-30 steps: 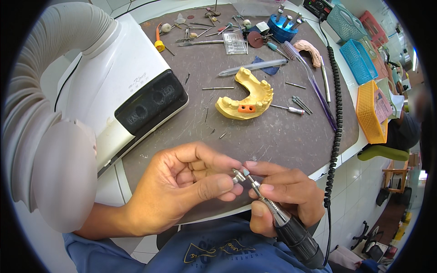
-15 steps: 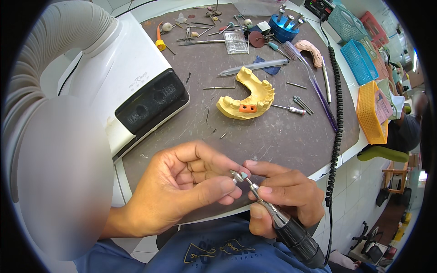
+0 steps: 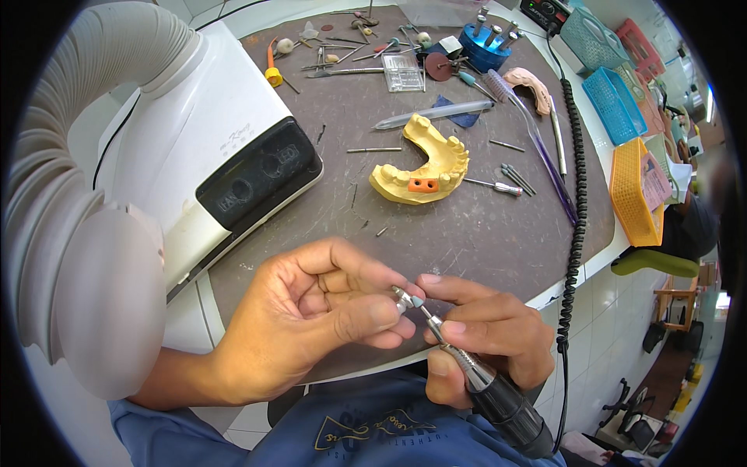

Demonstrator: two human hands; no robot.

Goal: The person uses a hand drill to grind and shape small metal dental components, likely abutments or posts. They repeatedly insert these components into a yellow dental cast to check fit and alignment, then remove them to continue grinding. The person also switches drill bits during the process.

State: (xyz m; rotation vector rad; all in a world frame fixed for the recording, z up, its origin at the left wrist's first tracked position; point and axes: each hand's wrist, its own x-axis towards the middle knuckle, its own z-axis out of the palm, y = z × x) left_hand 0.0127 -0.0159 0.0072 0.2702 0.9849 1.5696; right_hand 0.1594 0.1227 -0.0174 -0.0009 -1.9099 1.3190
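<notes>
My left hand (image 3: 311,315) pinches a small shiny metal dental piece (image 3: 401,299) between thumb and index finger, the other fingers curled behind. A black and silver rotary handpiece (image 3: 506,405) is gripped by my right hand (image 3: 498,331), its nose pointing up and left. The pale blue-green cone bur (image 3: 418,301) at its tip meets or nearly meets the metal piece; contact is too small to tell. Both hands are close together over the table's near edge. Beyond them sits a yellow dental cast (image 3: 420,191) with an orange insert (image 3: 424,185) holding two dark holes.
At left stand a white box unit (image 3: 241,140) and a ribbed hose (image 3: 140,47). Loose burs, a clear pen (image 3: 432,115), a purple-handled brush (image 3: 537,140) and a blue bur stand (image 3: 486,50) lie farther back. A black coiled cord (image 3: 576,171) runs down the right, by plastic baskets (image 3: 634,191).
The metal piece has turned slightly in my left fingers against the bur. My left forearm has shifted a little outward; the right hand and handpiece stay almost in place.
</notes>
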